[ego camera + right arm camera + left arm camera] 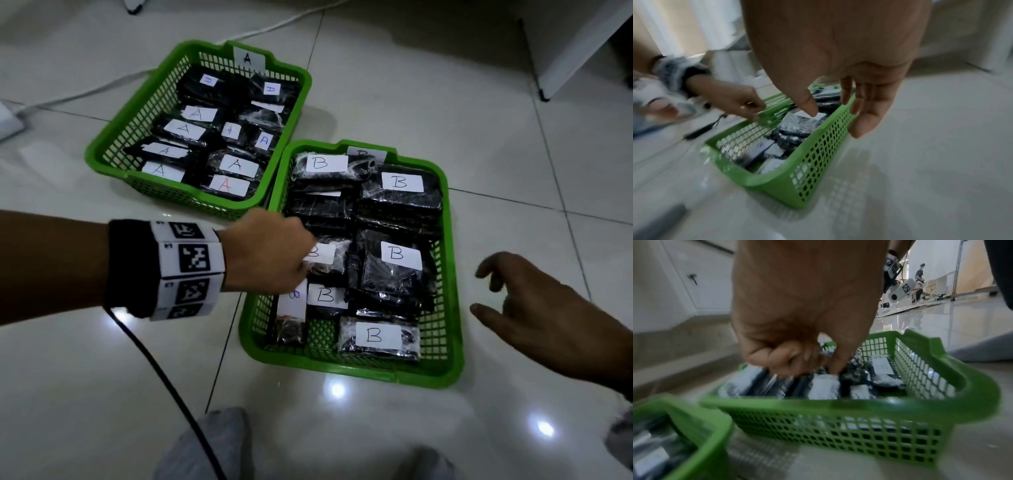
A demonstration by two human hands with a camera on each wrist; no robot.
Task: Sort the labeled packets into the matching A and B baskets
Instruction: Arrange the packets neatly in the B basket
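Over the B basket [452, 308], the left hand [270, 253] curls knuckles-up.

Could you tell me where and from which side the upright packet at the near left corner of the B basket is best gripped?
Pinch the upright packet by its raised top edge, coming straight down from above. It stands on end against the B basket wall with another packet close beside it, so its faces look hard to reach. The left hand is nearest.

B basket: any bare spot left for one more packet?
One gap: bare mesh at the near edge of the B basket, between an upright packet and the flat near packet. Elsewhere packets overlap; the left hand covers the left side.
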